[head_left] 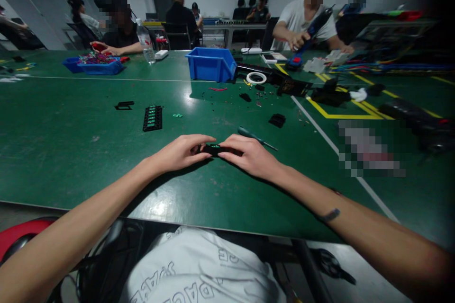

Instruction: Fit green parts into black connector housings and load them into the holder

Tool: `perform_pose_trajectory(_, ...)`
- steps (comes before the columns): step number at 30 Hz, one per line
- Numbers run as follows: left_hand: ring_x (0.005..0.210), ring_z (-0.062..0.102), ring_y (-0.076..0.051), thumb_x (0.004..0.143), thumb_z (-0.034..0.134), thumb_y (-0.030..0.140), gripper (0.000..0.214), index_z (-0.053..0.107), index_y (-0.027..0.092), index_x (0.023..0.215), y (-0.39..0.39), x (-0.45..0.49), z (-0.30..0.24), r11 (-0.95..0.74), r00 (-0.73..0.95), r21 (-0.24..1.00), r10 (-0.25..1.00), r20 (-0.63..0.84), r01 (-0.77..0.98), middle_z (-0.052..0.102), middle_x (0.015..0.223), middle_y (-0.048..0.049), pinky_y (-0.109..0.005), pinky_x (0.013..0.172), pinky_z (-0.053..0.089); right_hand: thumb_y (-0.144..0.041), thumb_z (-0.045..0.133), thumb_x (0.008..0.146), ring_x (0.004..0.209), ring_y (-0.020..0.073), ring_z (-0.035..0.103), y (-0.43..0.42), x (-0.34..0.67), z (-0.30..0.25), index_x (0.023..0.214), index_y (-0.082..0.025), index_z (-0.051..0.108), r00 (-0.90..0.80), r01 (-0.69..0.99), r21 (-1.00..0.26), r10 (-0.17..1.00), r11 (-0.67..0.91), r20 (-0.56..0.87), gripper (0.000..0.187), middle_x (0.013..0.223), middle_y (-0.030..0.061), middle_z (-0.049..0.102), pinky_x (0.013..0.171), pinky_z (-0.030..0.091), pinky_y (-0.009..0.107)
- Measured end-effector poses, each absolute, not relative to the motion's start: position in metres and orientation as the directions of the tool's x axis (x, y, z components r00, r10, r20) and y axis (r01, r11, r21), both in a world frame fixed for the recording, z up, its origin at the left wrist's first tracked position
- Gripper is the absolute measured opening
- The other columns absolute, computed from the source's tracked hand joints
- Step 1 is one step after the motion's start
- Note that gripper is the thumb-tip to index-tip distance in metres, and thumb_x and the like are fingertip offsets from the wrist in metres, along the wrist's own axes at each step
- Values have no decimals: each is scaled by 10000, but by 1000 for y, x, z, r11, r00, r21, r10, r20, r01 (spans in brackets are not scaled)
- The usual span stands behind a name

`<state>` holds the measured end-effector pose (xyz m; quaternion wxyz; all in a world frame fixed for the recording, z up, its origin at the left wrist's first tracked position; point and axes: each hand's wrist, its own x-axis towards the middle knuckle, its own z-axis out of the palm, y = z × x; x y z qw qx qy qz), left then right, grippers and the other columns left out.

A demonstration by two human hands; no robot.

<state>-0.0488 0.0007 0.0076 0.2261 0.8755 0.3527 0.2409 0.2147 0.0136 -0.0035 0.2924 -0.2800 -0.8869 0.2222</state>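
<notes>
My left hand (187,152) and my right hand (250,152) meet over the table, each with thumb and fingers closed on one end of a small black part with green on top (214,147). Its lower side and ends are covered by my fingers. Just beyond my right hand lies a screwdriver (261,138) with a dark green handle. Farther left, a black tray holding a row of green pieces (152,118) rests flat, with a few loose green bits (177,115) beside it.
A blue bin (211,65) stands at the back, near a white tape ring (256,78) and scattered small parts. Thin black frames (124,105) lie left, black pieces (277,120) right. Across the table a person holds a power tool (309,38); another works by a blue tray of wires (101,64).
</notes>
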Motion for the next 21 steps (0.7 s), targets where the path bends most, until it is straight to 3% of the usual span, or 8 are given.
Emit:
perform_pose_trajectory(3,747,570,-135,1003,588,440,449,607,177,1367,-1,-47,7,-681,656,529,702,277,506,662,935,-51,-243,706,433,-309,649,985,893,194,660,13,214,-4,1169,-179,712,-676,363,-555,622,748,396,234,1033,89,685,822,531,327)
perform_pose_trajectory(8,865,614,-162,1044,513,408,349,680,169,1235,-4,-40,9,-718,673,458,678,295,523,665,1004,-80,-257,759,443,-305,654,980,841,175,651,12,213,-5,1139,-180,698,-696,349,-555,605,755,387,207,1019,78,665,786,530,314)
perform_pose_trajectory(21,835,619,-166,1015,557,414,310,749,176,1063,-4,-36,5,-652,620,536,735,273,536,656,981,-74,-272,763,463,-296,674,964,845,180,656,7,209,-2,1090,-183,724,-682,429,-556,659,712,317,176,1015,76,658,791,529,321)
